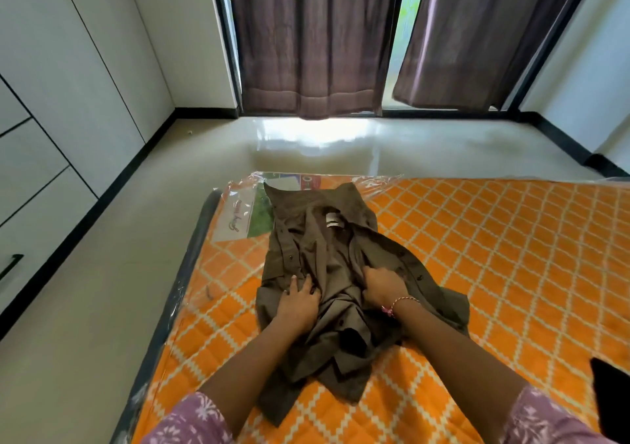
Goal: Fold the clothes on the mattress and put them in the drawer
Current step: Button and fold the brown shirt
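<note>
Hands lie on the olive shirt point(327, 266) — left hand point(300, 302) flat with spread fingers, right hand point(383, 285) pressing cloth, fingers curled into folds. Shirt is under both hands, on the orange mattress point(494, 256).

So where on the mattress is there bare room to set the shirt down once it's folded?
The widest bare patch is the orange mattress right of the shirt, bordered near by a dark object at the frame's edge. A narrower strip runs left of the shirt to the plastic-wrapped edge. The middle is crowded: left hand and right hand are on the shirt.
</note>
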